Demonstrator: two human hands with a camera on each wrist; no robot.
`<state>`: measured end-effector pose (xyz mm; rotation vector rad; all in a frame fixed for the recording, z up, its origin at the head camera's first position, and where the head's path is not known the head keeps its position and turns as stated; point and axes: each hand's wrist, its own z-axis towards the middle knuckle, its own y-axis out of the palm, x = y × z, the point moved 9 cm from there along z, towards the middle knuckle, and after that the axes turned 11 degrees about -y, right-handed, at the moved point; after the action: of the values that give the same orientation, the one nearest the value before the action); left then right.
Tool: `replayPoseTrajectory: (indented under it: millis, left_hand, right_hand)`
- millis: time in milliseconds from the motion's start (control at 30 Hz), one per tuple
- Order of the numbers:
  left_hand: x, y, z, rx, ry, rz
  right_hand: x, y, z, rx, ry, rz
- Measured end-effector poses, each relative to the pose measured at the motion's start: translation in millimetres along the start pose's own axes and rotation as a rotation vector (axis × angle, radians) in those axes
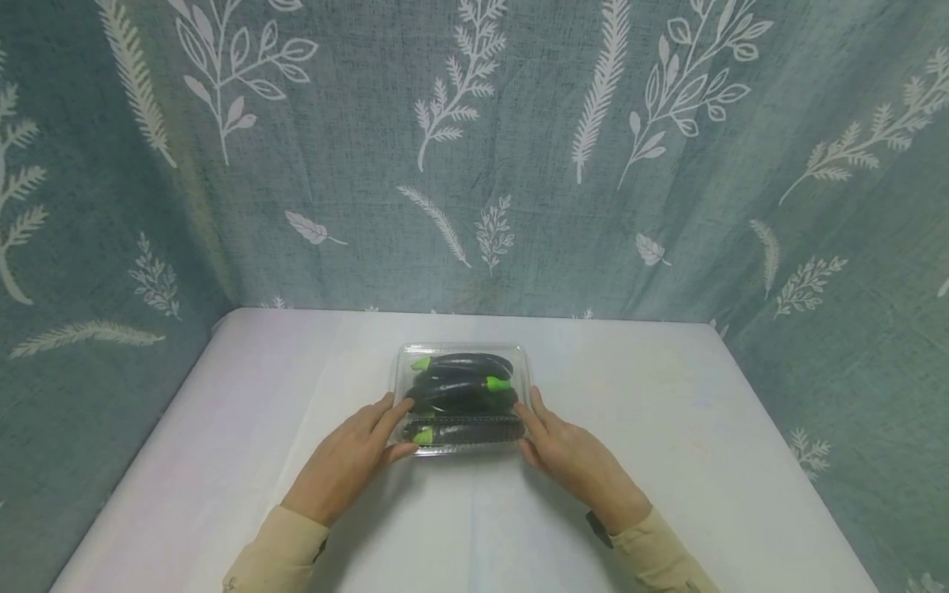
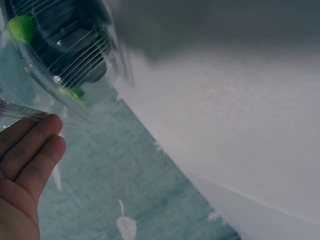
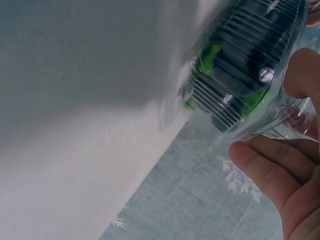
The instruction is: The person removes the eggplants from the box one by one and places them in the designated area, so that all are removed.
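Evenly, hands (image 1: 350, 459) astride clear container (image 1: 461, 346)

Curtained-off workspace, teal leaf-print cloth (image 1: 371, 189) on three sides, white table (image 1: 704, 428)

The box (image 1: 404, 372) is clear, glossy plastic, ribbed along its sides, and the eggplants (image 1: 454, 390) are smooth and shiny. The curtain (image 1: 460, 214) is matt, woven, slightly rough cloth; the sleeves (image 1: 278, 550) are matt cloth too, and the table (image 1: 667, 428) is smooth and dull.
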<state>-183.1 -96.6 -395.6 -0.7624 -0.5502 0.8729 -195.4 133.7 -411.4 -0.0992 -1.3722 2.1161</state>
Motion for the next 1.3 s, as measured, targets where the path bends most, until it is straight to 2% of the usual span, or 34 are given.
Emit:
replayPoseTrajectory:
  millis: [467,667,800,967,1067,1300]
  left_hand:
    - [-6.9,6.0,-6.8,-0.027,-0.010,-0.029]
    - [-13.4,5.3,-10.2,-0.032,-0.045,-0.052]
    - [-18.4,5.3,-11.2,-0.033,-0.063,-0.076]
    - [-27.8,5.8,-9.3,-0.061,-0.130,-0.129]
    - [-32.5,0.8,-6.4,-0.039,-0.157,-0.170]
    - [-38.5,-12.9,3.7,0.045,-0.137,-0.174]
  right_hand:
    - [-2.9,-2.2,-1.3,0.061,0.001,0.030]
    - [-2.7,-9.6,-1.7,0.121,0.008,0.066]
    - [-4.0,-15.1,-2.1,0.154,0.010,0.050]
    - [-1.5,-18.8,-6.1,0.176,0.037,0.041]
    - [3.7,-24.4,-8.9,0.230,0.065,0.056]
    - [18.7,-43.8,-7.9,0.398,0.117,0.162]
